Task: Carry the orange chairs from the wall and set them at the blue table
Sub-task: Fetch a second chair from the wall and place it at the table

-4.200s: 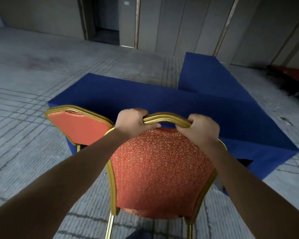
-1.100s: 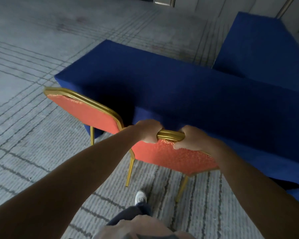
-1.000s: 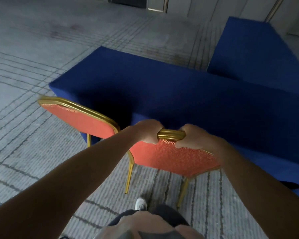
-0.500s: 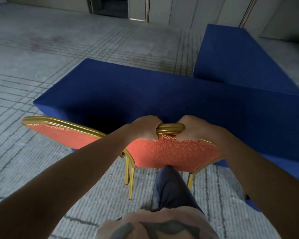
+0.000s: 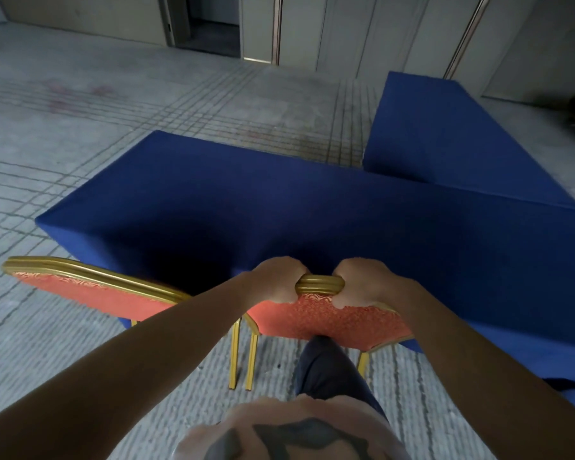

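Where the grey line-patterned carpet [image 5: 80, 134] spreads back to the far panelled wall [image 5: 379, 28], a long bench [image 5: 312, 207] draped in dark blue cloth runs left to right across the middle. A second blue-draped bench [image 5: 445, 134] meets it at the far right. Against the near side of the long bench are two orange fabric chairs with gold metal frames, their backs toward the camera. The left chair [image 5: 90, 293] sits at the bench's left corner, with no hand on it. The right chair [image 5: 322, 322] is just beside it, its gold back legs reaching down to the carpet close to the left chair's leg. A dark trouser leg [image 5: 329, 370] is just behind its backrest. The left hand [image 5: 276, 277] and right hand [image 5: 362, 280] each curl tightly over the right chair's gold top rail, close together, with a short piece of rail showing between them.
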Action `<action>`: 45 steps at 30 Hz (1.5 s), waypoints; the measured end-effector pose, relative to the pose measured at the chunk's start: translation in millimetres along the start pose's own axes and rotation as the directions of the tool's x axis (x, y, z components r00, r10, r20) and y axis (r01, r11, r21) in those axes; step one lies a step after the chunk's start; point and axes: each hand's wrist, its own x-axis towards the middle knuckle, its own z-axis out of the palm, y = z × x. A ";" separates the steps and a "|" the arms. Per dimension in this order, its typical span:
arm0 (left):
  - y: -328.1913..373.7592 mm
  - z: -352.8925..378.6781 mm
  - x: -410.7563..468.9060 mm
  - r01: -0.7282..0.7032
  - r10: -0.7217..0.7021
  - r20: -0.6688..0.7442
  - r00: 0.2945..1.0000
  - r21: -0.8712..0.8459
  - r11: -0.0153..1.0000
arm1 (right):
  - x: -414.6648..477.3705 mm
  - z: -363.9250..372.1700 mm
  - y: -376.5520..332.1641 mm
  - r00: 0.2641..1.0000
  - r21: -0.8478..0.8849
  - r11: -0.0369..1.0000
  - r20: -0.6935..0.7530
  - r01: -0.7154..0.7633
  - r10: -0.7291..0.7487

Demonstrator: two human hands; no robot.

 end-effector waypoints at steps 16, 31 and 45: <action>-8.8 15.9 -5.1 -0.044 0.043 0.184 0.982 0.000 0.999 | 5.9 34.9 -3.0 0.984 -0.008 1.000 0.178 -0.005 0.006; 17.0 25.5 -8.8 0.052 -0.040 0.126 0.991 -0.089 0.995 | -12.3 28.5 10.8 0.968 0.001 1.000 0.248 -0.027 0.026; 38.5 55.5 -37.8 0.266 -0.265 0.028 0.964 -0.080 0.961 | -51.0 79.0 32.1 0.993 0.281 0.958 -0.117 0.065 -0.033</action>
